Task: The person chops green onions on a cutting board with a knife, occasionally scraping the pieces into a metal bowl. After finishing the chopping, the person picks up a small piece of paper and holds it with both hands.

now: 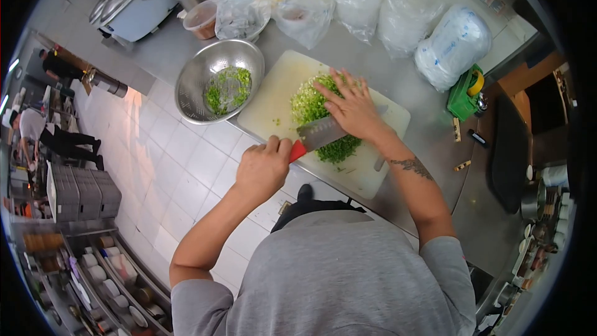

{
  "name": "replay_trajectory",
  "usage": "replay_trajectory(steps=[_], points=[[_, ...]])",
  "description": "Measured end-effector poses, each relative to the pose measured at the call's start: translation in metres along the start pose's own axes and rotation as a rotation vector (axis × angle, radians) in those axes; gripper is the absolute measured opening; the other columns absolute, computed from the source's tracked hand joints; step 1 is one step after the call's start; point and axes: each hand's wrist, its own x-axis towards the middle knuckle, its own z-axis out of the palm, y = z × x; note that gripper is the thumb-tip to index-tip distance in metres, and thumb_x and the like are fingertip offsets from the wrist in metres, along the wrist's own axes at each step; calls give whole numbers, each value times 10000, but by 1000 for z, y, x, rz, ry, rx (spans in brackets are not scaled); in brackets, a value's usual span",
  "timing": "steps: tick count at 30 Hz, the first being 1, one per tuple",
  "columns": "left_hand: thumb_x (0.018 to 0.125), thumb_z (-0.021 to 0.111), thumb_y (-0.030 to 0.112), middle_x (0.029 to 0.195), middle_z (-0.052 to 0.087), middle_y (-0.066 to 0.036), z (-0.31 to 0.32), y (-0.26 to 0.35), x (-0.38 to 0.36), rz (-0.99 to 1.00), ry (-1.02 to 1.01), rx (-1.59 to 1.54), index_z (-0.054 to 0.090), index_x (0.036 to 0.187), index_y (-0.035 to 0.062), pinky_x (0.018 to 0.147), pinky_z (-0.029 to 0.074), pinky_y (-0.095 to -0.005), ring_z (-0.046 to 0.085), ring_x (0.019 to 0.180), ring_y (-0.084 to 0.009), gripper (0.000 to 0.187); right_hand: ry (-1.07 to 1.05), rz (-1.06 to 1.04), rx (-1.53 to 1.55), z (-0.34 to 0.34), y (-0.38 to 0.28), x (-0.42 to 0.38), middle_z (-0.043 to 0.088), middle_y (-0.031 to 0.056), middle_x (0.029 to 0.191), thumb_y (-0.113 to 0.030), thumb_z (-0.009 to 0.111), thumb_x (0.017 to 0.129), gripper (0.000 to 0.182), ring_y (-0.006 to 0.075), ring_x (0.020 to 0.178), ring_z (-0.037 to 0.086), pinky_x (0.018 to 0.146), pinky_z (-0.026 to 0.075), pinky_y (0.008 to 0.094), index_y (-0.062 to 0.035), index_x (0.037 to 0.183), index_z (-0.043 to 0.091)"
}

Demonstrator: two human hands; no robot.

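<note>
My left hand is closed round the red handle of a broad-bladed knife. The blade lies across a heap of chopped green onions on a white cutting board. My right hand rests palm down with fingers spread over the heap, near the far end of the blade. Its palm partly hides the blade tip. Darker green pieces lie on the near side of the knife. A perforated metal colander with chopped greens inside stands left of the board, partly past the counter edge.
Clear plastic bags and a plastic tub line the counter's back. A green tape dispenser stands at the right. Far left, two people work near stacked grey crates. Shelves hold dishes at lower left.
</note>
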Motion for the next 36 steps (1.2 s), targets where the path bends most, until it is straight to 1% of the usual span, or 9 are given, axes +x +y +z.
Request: replay_trajectory(steps=[6,9,12,15,19,23,28,34,36], points=[[673,738,88,827,545,-109,-49,-46,-35,-100,-19,1,499,907,61,635,494,-420,610,703,-319,336,33,255,96,8,45,-11,210,126,1571,-392,396,1006,503,350,1452,156,1161,134,525,-297,1491,303],[680,737,86,819,544,-111,-61,-83,-46,-209,58,21,513,922,62,615,492,-417,600,679,-322,331,438,345,365,20,51,-15,473,155,1375,-263,584,933,397,345,1245,457,1046,349,456,-166,1310,507],[735,742,124,866,572,-120,-61,-118,-40,-361,150,29,515,946,59,612,493,-430,614,714,-344,317,413,552,562,14,35,-18,611,129,1069,-120,696,832,248,285,895,571,831,447,426,-84,1046,575],[766,735,170,912,600,-145,-37,-165,-21,-409,208,-13,519,952,51,637,489,-469,614,756,-380,309,306,557,509,4,15,-13,566,77,774,-109,702,835,131,217,693,500,723,432,387,-44,893,605],[779,728,207,931,613,-173,-6,-210,5,-397,217,-53,525,955,38,672,480,-498,606,805,-411,318,488,141,75,-20,7,2,602,79,893,-99,713,798,86,241,843,546,746,441,361,-62,813,636],[771,733,213,928,615,-193,8,-228,23,-333,228,-71,530,954,28,706,478,-499,602,847,-419,330,286,174,194,-54,24,0,603,125,1088,-56,680,798,198,286,1024,544,878,449,374,-66,994,654],[766,734,230,954,625,-181,15,-230,34,-372,194,-44,556,978,30,747,469,-502,610,887,-399,341,798,102,250,-171,52,13,623,120,1063,-24,627,819,219,303,1102,567,930,465,368,-58,1034,650],[830,679,327,994,629,-166,13,-220,47,-461,223,43,574,1063,43,850,415,-518,585,984,-373,381,1278,9,78,-386,139,11,700,36,972,-67,601,860,239,96,845,605,778,490,256,-86,1076,702],[858,650,332,1016,630,-163,16,-213,51,-500,261,86,573,1077,46,872,399,-516,573,999,-365,369,1396,214,-18,-454,206,-1,689,81,987,-160,607,896,225,158,937,633,824,485,284,-11,1044,689]])
